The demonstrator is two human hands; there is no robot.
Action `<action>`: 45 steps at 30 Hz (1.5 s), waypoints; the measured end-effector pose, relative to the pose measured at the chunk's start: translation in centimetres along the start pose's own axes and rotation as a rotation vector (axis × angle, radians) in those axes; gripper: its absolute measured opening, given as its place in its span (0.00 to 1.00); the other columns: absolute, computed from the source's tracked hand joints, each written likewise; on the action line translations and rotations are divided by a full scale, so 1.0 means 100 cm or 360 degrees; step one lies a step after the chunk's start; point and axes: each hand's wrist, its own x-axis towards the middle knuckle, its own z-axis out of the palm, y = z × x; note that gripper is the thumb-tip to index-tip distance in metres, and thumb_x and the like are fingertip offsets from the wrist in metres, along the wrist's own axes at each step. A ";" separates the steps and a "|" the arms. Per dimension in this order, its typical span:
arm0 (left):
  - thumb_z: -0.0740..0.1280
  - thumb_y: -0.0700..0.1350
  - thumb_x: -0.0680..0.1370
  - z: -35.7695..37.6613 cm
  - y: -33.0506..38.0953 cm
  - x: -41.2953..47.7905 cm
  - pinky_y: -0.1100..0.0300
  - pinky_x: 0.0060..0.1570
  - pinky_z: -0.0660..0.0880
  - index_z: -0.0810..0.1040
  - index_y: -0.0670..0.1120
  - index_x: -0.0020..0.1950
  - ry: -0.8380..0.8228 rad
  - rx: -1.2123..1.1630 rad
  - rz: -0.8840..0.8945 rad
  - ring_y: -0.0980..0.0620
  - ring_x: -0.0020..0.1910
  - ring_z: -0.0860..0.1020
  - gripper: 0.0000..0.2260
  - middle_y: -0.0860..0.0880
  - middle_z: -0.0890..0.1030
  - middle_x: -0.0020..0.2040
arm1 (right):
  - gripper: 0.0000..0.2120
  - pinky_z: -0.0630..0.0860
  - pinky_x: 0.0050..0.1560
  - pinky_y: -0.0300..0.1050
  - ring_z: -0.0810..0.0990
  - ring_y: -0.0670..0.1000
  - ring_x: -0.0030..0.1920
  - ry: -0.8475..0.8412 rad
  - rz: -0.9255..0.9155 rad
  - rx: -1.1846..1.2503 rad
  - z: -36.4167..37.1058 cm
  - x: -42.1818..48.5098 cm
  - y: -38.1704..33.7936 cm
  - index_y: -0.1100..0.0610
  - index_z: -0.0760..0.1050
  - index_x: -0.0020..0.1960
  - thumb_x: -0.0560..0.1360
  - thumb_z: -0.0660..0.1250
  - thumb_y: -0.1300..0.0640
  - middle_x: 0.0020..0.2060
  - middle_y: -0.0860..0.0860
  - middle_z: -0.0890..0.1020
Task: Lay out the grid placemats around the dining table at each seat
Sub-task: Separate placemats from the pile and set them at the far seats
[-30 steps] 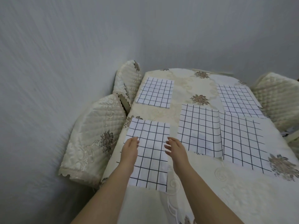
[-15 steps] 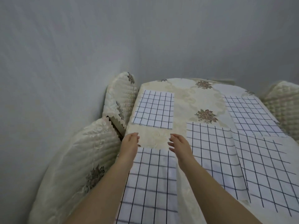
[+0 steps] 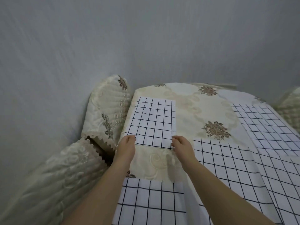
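The far mat is lying flat on the desk at the far left seat, just beside a quilted chair. Both hands are meeting its near edge: the left hand is touching the near-left corner and the right hand the near-right corner, each with its fingers bent down onto the cloth. I cannot tell whether they are pinching the corners or only pressing on them, since the fingertips are not showing clearly. The near mat is lying under the forearms at the next seat, with bare tablecloth between the two. A middle mat is sitting towards the centre, touching or overlapping further right mats. Judging by the hands, the person is probably squaring the far mat to the desk edge. It is looking thin, light and limp, not fragile. Lifted at one point it would likely sag and fold, so holding two corners of one edge is the sensible grip, keeping it spread. Dragging it may be risking a rucked tablecloth, so a slight lift seems safer than a hard push.
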 end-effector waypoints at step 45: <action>0.64 0.37 0.77 0.007 -0.008 0.040 0.64 0.32 0.66 0.76 0.43 0.56 0.0208 0.0407 0.0251 0.53 0.39 0.73 0.08 0.45 0.77 0.49 | 0.07 0.70 0.34 0.42 0.78 0.56 0.41 0.0311 0.0140 -0.0473 -0.005 0.059 0.017 0.62 0.77 0.46 0.73 0.63 0.59 0.38 0.55 0.80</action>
